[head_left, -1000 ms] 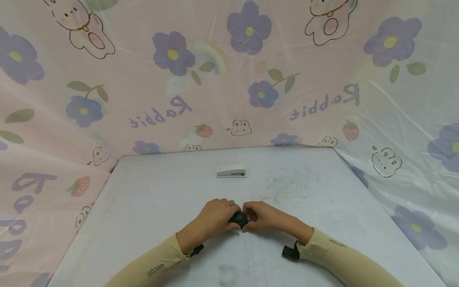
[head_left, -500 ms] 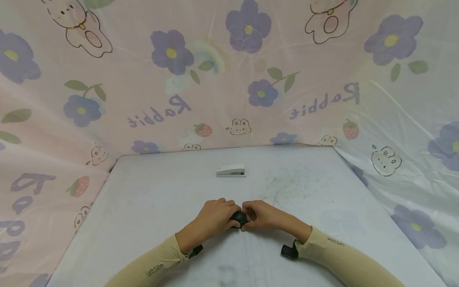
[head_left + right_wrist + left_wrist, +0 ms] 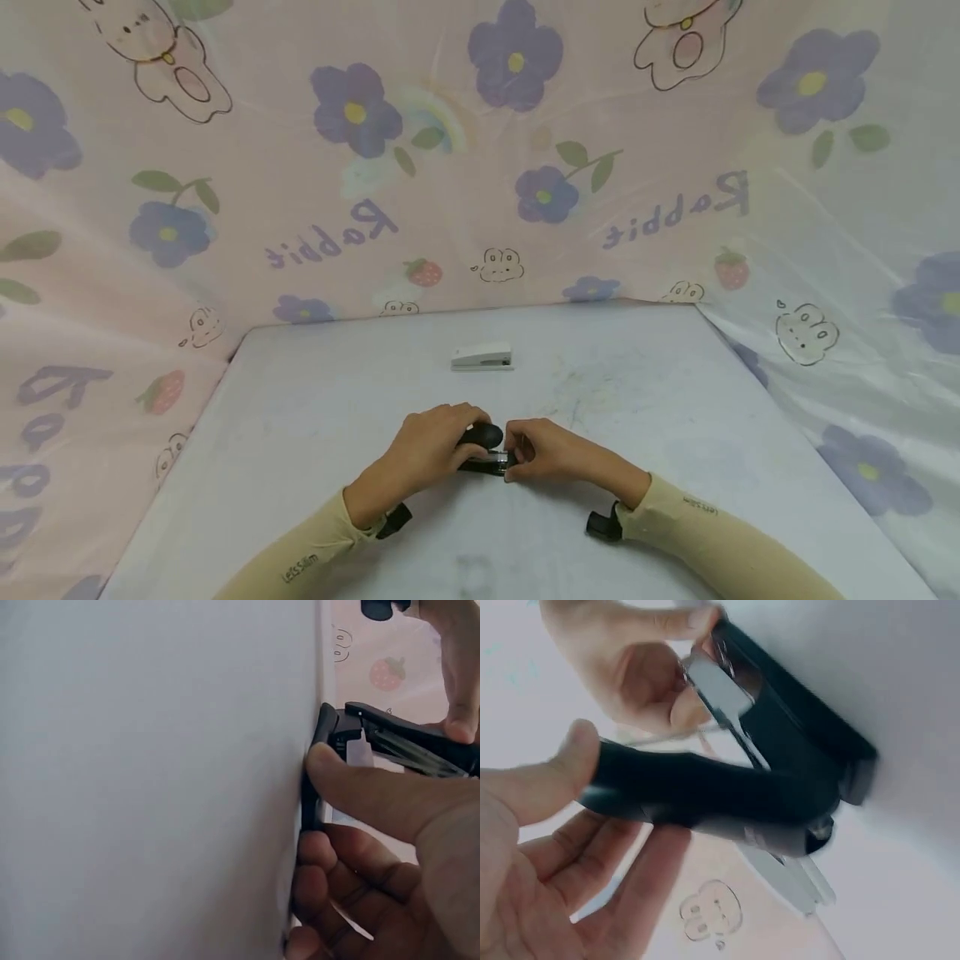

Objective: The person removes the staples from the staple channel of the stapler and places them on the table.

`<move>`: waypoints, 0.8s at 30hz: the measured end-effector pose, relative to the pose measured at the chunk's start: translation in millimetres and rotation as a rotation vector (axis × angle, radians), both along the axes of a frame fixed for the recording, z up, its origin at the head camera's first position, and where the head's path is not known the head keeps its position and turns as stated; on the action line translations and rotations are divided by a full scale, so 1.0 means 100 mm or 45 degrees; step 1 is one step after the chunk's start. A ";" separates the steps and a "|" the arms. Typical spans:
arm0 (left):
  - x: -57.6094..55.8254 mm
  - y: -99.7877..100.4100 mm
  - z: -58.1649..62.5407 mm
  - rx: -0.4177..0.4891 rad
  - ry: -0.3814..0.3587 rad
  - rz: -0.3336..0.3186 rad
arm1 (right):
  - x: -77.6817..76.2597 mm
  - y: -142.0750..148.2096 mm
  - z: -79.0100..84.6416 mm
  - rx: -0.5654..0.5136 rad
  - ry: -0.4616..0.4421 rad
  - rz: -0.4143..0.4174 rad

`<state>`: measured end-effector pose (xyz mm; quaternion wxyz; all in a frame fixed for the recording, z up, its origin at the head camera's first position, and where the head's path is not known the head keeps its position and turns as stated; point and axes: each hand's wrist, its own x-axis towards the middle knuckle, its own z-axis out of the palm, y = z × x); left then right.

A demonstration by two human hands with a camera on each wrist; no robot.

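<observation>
A black stapler (image 3: 483, 467) stands on the white table in front of me, its top arm swung up away from the base. My left hand (image 3: 435, 446) grips that raised top arm (image 3: 705, 787) between thumb and fingers. My right hand (image 3: 551, 452) pinches the front end of the base (image 3: 309, 791), thumb on top and fingers curled under the edge. Between the parted halves, the metal staple channel (image 3: 720, 686) shows in the left wrist view. Both hands hide parts of the stapler in the head view.
Farther back on the white table (image 3: 337, 400) lies a white stapler (image 3: 482, 357). A printed rabbit-and-flower curtain (image 3: 450, 192) rises behind and beside the table. Black wrist-worn devices (image 3: 602, 526) sit under both sleeves.
My left hand has lifted up and to the left, swinging the black stapler's top arm away from its base. The right hand has stayed nearly still. The white stapler has not moved.
</observation>
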<state>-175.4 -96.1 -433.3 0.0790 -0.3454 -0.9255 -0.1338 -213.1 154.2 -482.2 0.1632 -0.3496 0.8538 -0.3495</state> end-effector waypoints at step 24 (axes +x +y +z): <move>0.00 -0.56 0.08 0.329 -0.249 -0.078 | 0.00 -0.03 0.03 0.034 0.022 0.009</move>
